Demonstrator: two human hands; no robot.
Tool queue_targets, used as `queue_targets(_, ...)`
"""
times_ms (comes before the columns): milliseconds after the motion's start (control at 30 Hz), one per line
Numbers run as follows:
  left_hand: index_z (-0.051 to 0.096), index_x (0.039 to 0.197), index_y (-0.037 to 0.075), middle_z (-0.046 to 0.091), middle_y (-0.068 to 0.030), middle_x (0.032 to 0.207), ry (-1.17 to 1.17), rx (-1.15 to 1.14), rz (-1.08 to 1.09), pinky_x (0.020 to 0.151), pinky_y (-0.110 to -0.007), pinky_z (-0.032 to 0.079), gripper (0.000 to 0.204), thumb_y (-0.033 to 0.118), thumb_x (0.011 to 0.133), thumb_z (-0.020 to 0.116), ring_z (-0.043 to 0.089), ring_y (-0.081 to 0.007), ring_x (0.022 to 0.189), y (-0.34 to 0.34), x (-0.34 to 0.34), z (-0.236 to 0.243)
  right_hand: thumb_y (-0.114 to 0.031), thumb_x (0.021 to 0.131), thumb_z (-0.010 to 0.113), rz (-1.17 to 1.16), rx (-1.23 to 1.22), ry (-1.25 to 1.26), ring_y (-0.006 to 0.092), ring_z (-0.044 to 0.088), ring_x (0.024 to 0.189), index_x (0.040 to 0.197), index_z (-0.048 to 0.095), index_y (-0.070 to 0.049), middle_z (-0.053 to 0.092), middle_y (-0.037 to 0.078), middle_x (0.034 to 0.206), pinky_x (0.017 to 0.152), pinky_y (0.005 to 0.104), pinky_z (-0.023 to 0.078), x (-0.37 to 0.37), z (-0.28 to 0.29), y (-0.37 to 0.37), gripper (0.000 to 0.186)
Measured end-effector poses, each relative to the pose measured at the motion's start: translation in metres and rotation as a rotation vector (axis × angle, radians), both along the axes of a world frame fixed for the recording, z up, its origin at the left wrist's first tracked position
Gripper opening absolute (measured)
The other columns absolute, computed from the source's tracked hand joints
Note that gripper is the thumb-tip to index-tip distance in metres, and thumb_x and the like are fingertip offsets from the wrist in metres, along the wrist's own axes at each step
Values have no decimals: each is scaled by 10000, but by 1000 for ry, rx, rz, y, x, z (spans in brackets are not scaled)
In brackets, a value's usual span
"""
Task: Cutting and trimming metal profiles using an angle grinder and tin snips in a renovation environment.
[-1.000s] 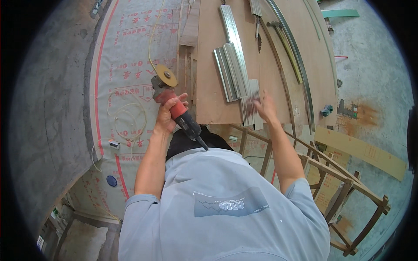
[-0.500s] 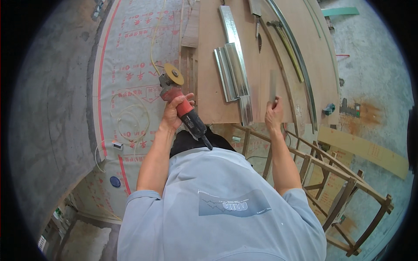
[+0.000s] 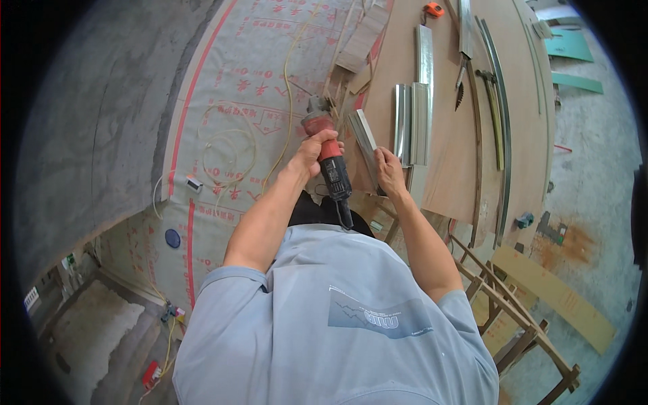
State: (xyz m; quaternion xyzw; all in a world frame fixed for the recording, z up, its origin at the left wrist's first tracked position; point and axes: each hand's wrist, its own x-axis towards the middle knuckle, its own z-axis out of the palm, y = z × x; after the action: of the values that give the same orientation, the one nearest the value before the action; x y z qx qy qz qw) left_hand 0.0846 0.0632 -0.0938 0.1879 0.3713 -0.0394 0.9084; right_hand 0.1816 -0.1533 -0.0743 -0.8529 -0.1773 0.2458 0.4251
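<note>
My left hand [image 3: 313,152] grips a red and black angle grinder [image 3: 337,179] by its red body, with the head pointing away from me. The disc is hard to make out now. My right hand [image 3: 389,172] is closed on a short, pale metal strip [image 3: 362,128], held at a slant just right of the grinder over the near edge of the plywood board [image 3: 520,135]. Right of that strip, silvery metal profiles [image 3: 422,121] lie overlapped lengthwise on the board.
An orange tape measure [image 3: 433,9], a hammer [image 3: 499,135], saw blade [image 3: 460,94] and long strips lie on the plywood. A wooden frame [image 3: 533,337] stands at lower right. Printed sheeting [image 3: 243,67] with a coiled cord [image 3: 226,158] covers the floor at left.
The view has shifted, putting the board further right. My right hand has brought the metal strip leftward, beside the grinder. The grinder has tilted more upright and its disc has turned from view.
</note>
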Motion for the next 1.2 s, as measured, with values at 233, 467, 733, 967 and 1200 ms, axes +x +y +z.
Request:
queue_targets(233,603,1013,58,671,-115,849,87,62,-68,666,-401,588,293,203,826,775,668,-240,714,-8,11,-19,-263,1026,578,-8,16,14,171,519,684,1051,666,14,553,111,722,653,336,448,0,1,11,291)
queue_targets(467,612,984,64,659,-90,800,123,84,-112,617,-391,579,255,196,833,769,651,-221,664,-1,14,-14,-259,1020,591,13,-52,16,168,492,656,1080,680,-3,541,112,709,627,338,430,2,7,15,278)
queue_targets(733,659,1006,44,699,-104,840,106,187,-157,661,-373,588,263,221,844,767,684,-199,718,-4,8,35,-267,1023,595,8,-71,66,170,464,646,1059,678,-5,518,100,693,610,344,411,6,7,13,278)
queue_targets(967,667,1014,40,711,-101,889,-7,121,-73,701,-375,596,262,200,839,777,691,-193,743,-10,13,45,-274,1023,597,33,-51,41,161,476,651,1047,678,-7,526,95,693,615,343,415,7,-1,9,281)
queue_targets(1200,646,1026,25,710,-97,917,-45,225,198,744,-383,592,283,103,799,796,701,-213,797,-33,23,19,-268,1030,580,30,-39,49,170,492,668,1037,674,2,546,107,703,637,343,429,4,2,13,285)
